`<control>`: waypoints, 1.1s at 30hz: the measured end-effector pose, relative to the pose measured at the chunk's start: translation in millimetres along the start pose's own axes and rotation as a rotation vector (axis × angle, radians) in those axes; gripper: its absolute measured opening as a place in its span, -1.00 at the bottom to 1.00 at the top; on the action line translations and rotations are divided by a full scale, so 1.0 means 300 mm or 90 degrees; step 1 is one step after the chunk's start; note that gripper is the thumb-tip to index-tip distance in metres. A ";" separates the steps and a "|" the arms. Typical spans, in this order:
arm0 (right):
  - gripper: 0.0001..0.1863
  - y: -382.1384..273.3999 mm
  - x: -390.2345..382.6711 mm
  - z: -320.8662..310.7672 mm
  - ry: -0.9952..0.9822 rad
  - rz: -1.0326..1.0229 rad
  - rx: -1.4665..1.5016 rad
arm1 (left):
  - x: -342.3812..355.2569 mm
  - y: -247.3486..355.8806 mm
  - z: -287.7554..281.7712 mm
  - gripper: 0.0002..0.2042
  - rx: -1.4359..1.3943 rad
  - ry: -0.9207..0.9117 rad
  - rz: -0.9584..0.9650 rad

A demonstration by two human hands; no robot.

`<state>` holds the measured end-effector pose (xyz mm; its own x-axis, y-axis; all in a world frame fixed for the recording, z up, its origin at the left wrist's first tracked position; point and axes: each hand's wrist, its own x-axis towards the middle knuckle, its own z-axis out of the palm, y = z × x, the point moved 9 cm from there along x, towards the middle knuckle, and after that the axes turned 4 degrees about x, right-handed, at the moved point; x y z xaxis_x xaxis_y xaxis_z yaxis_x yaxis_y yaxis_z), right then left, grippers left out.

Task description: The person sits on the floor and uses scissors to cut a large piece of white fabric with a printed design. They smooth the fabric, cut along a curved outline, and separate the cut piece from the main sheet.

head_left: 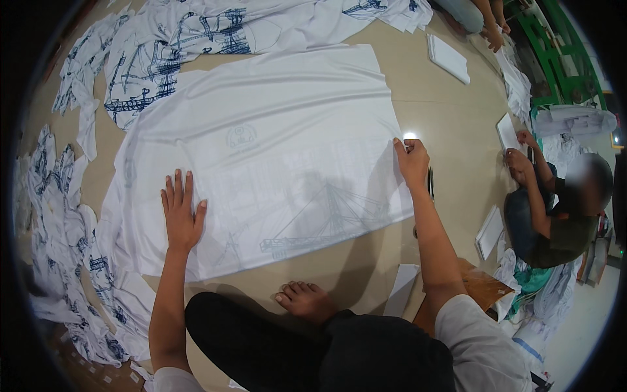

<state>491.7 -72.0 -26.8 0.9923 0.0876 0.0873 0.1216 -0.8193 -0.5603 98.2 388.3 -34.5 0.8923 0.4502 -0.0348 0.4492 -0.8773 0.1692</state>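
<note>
— White cotton T-shirt, one, inside out, faint blue bridge print showing through. Spread flat on the tan floor, mid-floor, hem toward the sitter.

— Hands on it?

— Two. Left hand lies flat, fingers spread wide, palm down on the shirt's near left part; grips nothing. Right hand sits at the shirt's right edge, fingers pinched narrow on the cloth there.

— Anything else in that right hand?

— Cannot tell. A dark slim object lies on the floor just beside the wrist, too blurred to name.

— Sitter?

— One bare foot below the hem, black trousers at the near edge.

— Other shirts?

— Loose heap of printed white shirts along the floor's left edge, count unclear. More printed shirts at the far edge, overlapping, at least two. One folded white shirt toward the far right corner, apart from the spread one.

— Paper?

— Two white cardboard sheets: one by the sitter's right knee, one further right.

— Others present?

— One seated person at the right edge, both hands on a white sheet. Another person's hand at the far right.
</note>
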 end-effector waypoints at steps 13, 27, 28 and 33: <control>-0.59 0.019 0.059 0.059 -0.178 0.178 0.129 | 0.007 -0.102 -0.001 -0.34 0.008 0.039 -0.042; -0.78 0.051 0.126 -0.026 0.057 -0.129 -0.028 | 0.116 -0.050 0.027 -0.34 0.002 0.071 -0.034; -0.79 0.063 0.136 -0.036 0.063 -0.132 -0.030 | 0.122 -0.025 0.024 -0.33 0.004 0.071 -0.035; -0.79 0.116 0.207 -0.078 0.086 -0.158 -0.017 | 0.127 0.063 0.040 -0.34 0.001 0.068 -0.051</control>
<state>557.1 -108.4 -21.6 0.9202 0.2125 0.3287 0.3578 -0.7973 -0.4861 141.2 386.8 -44.5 0.8435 0.5340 0.0576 0.5190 -0.8380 0.1688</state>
